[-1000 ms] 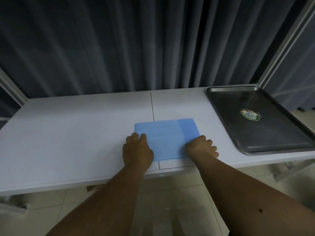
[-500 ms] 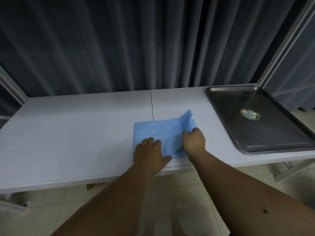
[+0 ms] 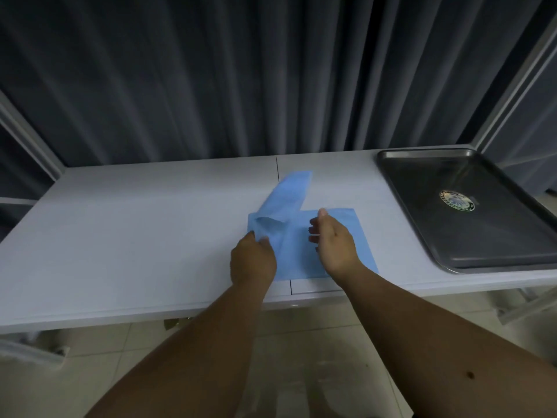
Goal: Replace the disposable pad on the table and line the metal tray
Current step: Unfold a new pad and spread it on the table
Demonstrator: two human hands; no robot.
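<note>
Blue pad pinched in left grip; right grip apart; tray emblem unreadable.

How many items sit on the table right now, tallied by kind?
Blue disposable pad: 1, partly unfolded, the left hand pinching a layer
Metal tray: 1, unlined, a round sticker inside
Total: 2 on the white table; the right hand is open above the pad.

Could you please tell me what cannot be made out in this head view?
- Tray sticker: print too small.
- Tray's right corner: cut off by the frame edge.
- Pad under both hands: hidden.
- Left hand fingertips: hidden in a pad fold.
</note>
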